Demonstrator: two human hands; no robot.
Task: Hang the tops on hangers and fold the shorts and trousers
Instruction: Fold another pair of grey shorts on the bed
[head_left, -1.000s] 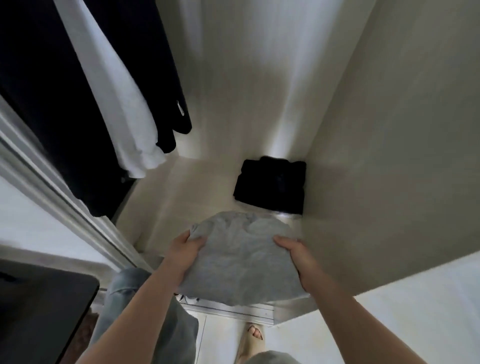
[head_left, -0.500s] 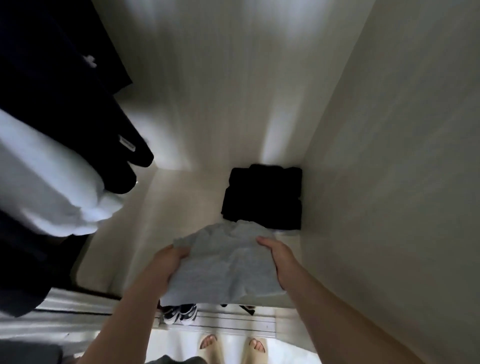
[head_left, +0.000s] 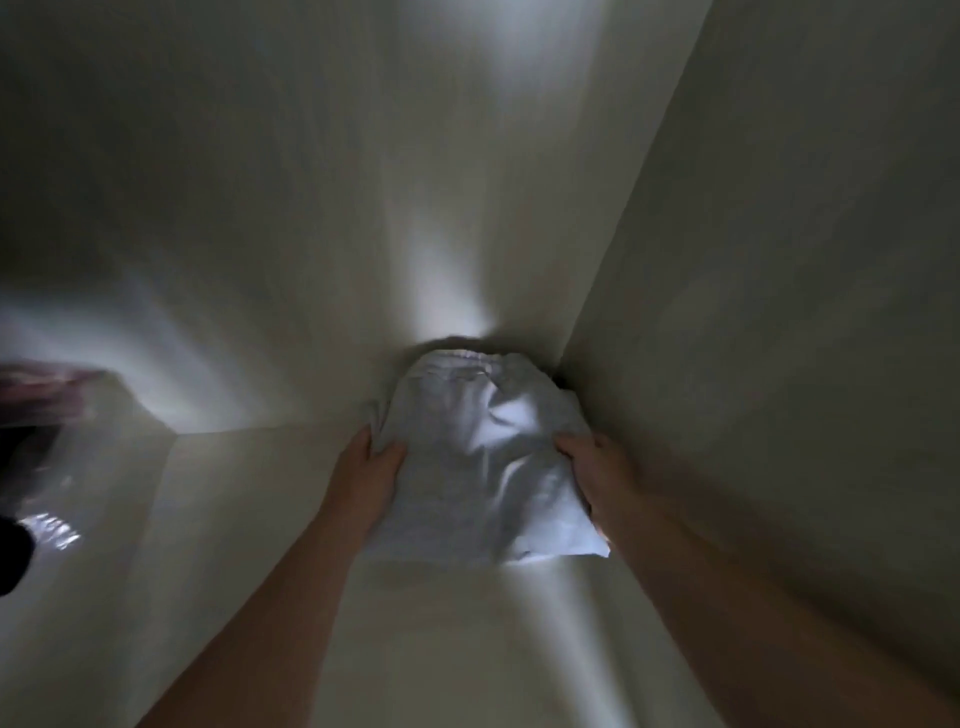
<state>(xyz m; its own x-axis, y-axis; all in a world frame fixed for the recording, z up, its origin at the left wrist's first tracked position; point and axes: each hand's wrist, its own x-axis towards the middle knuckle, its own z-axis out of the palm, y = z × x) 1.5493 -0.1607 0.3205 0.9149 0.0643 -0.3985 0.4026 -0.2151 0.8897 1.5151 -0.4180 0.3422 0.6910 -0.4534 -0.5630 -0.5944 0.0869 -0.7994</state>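
Folded grey shorts (head_left: 483, 462) with an elastic waistband lie deep in the wardrobe's back right corner, on top of a folded black garment (head_left: 558, 382) that shows only as a dark rim behind and beside them. My left hand (head_left: 366, 478) grips the shorts' left edge, thumb on top. Gripping the right edge is my right hand (head_left: 605, 475). Both forearms reach in from below. The picture is blurred by motion.
The cream wardrobe floor (head_left: 415, 623) spreads in front of the shorts. The right side wall (head_left: 779, 312) stands close to my right hand, and the back wall (head_left: 363, 208) is just behind the pile. Dark hanging clothes (head_left: 15, 519) blur at the far left.
Both hands have carried the grey shorts forward into the wardrobe and onto the black folded garment, which is now almost covered. The view has moved in closer; the hanging clothes slid out to the left.
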